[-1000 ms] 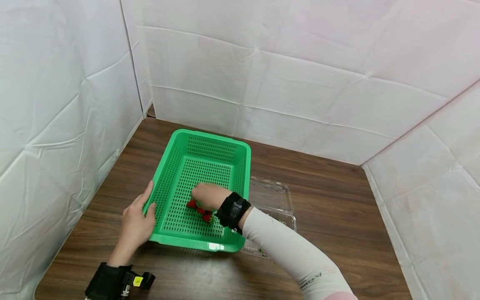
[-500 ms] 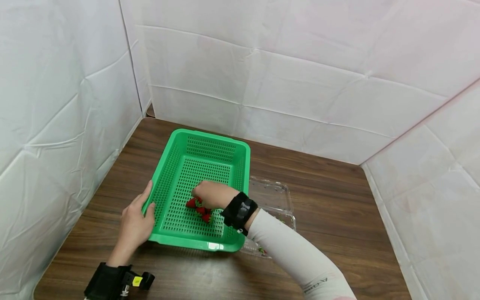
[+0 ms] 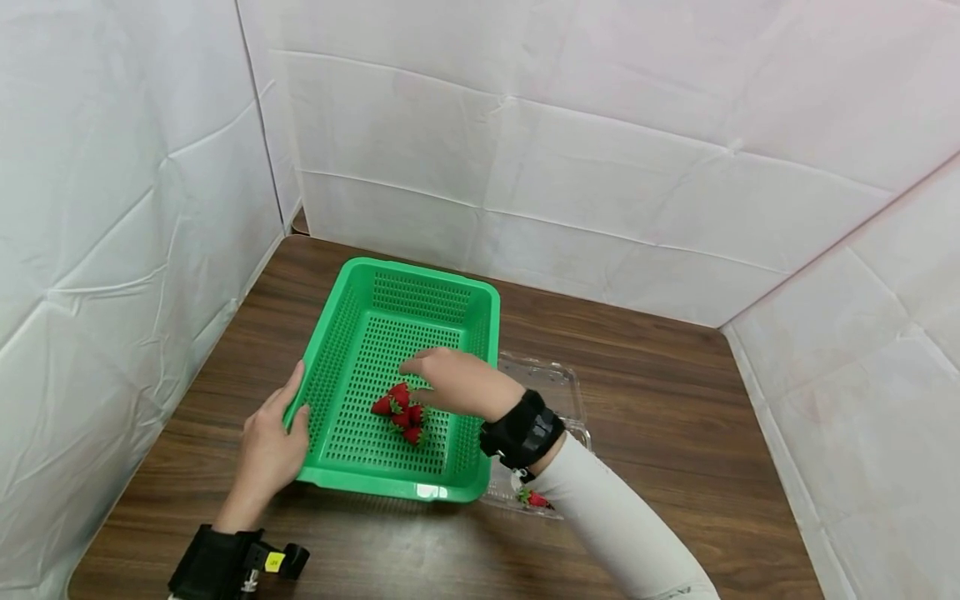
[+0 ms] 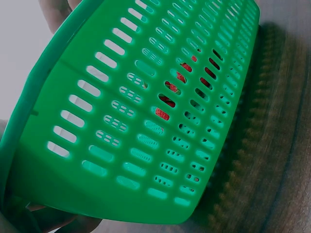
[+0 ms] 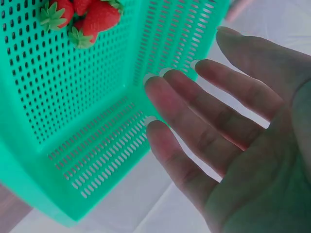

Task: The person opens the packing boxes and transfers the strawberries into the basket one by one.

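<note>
Strawberries [image 3: 402, 418] sit clustered on the floor of a green perforated plastic basket [image 3: 405, 337], just beside the fingertips of a right hand [image 3: 461, 383].

The right hand is above the basket, its fingers extended and slightly spread, holding nothing; the right wrist view shows a gap between them and the fruit. The left hand [image 3: 272, 443] grips the basket's left rim, thumb over the edge, well apart from the strawberries. A white patch [image 3: 432, 492] on the near rim is too blurred to read. Right of the basket, partly behind the white sleeve [image 3: 622, 517], a clear plastic container [image 3: 543, 383] holds another strawberry [image 3: 537, 499]. Dark marks on the left wrist camera's yellow sticker [image 3: 274, 562] and sleeve lettering [image 3: 678, 592] at the frame's bottom are too small to read.
</note>
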The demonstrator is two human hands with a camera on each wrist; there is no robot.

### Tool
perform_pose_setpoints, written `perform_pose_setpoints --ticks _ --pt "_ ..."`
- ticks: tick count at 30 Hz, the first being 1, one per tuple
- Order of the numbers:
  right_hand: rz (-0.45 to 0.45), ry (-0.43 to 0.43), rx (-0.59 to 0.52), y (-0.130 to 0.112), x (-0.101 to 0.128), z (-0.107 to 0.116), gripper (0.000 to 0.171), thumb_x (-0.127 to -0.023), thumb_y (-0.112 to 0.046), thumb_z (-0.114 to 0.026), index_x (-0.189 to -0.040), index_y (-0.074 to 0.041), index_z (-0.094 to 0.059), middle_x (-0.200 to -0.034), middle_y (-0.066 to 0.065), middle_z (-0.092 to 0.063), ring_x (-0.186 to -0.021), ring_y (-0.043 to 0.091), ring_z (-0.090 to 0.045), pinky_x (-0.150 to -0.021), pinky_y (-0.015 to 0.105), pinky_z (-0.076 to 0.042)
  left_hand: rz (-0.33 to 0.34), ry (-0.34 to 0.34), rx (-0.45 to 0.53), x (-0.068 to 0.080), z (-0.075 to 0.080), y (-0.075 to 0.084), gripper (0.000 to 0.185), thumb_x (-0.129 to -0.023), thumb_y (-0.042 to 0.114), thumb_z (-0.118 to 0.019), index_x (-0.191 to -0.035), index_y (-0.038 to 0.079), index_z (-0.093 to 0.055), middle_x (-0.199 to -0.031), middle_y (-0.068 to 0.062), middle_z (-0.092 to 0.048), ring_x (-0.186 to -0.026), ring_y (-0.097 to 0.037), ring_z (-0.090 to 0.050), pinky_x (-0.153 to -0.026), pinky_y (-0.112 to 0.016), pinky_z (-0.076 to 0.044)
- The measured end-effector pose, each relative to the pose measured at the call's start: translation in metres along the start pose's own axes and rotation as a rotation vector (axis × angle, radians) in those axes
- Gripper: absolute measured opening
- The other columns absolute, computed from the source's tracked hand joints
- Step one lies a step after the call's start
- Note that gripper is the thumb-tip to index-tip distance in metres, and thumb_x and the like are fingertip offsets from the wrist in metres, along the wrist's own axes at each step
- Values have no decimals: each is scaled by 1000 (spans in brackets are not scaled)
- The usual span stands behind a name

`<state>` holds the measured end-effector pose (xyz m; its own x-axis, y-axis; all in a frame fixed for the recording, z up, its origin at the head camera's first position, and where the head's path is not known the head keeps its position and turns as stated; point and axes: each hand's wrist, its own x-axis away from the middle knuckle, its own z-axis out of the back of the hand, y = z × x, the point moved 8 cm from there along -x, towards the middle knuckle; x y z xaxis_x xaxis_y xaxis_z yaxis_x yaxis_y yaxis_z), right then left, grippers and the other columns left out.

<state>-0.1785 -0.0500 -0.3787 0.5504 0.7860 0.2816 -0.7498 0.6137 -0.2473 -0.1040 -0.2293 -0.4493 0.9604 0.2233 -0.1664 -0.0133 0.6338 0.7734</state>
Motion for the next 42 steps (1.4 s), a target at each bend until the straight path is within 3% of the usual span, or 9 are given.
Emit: perform_pose_setpoints --ticks 2,5,9,21,23,26,30,33,42 --pt "-11 32 -11 3 8 4 38 -98 -22 -59 -134 -10 -58 -134 7 -61 -126 18 -56 -102 31 -45 5 0 -5 0 -1 -1 62 -96 1 -52 -153 14 -31 -140 -31 -47 -57 -25 -62 -66 -42 -43" --pt "-27 83 -27 9 22 9 37 -98 -23 -58 -133 -11 -59 -132 7 -62 -122 18 -58 -99 31 -47 9 1 -3 -1 -1 -2 61 -96 1 -51 -152 14 -31 -141 -30 -47 -70 -34 -67 -70 -47 -46" --pt "-53 156 -38 19 43 14 36 -98 -24 -58 -132 -12 -59 -129 6 -62 -116 18 -61 -94 30 -49 12 -4 8 -1 0 -1 61 -97 1 -50 -153 14 -30 -141 -30 -47 -102 -49 -62 -80 -58 -47" --pt "-128 362 -106 57 100 -1 18 -97 -17 -60 -112 -10 -67 -104 1 -67 -92 11 -65 -80 25 -52 29 -30 15 -1 -2 -1 61 -98 2 -49 -154 16 -28 -143 -30 -45 -109 -49 -58 -83 -60 -47" --pt "-159 345 -134 65 109 -9 16 -95 -16 -61 -109 -10 -68 -101 0 -67 -91 11 -65 -80 26 -52 26 -26 16 -1 -2 -1 61 -98 2 -49 -153 15 -29 -142 -30 -46 -112 -50 -56 -85 -61 -46" --pt "-201 266 -158 76 119 -25 16 -94 -15 -63 -109 -13 -68 -100 0 -68 -91 12 -65 -79 28 -52 19 -29 20 -1 -2 -1 61 -98 1 -49 -154 15 -28 -141 -31 -45 -78 -44 -65 -68 -50 -48" --pt "-208 132 -158 87 127 -51 19 -90 -13 -67 -109 -12 -69 -100 3 -71 -86 12 -67 -74 28 -53 9 -27 17 -2 -2 -1 61 -97 1 -50 -153 14 -29 -140 -33 -46 -56 -26 -59 -61 -39 -41" --pt "-193 60 -152 90 131 -69 19 -87 -11 -71 -106 -11 -70 -97 4 -71 -82 13 -66 -69 25 -51 6 -21 10 -2 -1 -1 61 -97 1 -51 -153 14 -30 -139 -33 -47 -64 -27 -64 -65 -40 -42" --pt "-123 33 17 82 128 -101 28 -75 -11 -82 -102 -10 -74 -99 7 -69 -87 19 -66 -67 26 -53 21 -32 24 -1 -2 -4 61 -98 2 -50 -154 15 -28 -141 -33 -45 -43 -10 -44 -50 -30 -32"
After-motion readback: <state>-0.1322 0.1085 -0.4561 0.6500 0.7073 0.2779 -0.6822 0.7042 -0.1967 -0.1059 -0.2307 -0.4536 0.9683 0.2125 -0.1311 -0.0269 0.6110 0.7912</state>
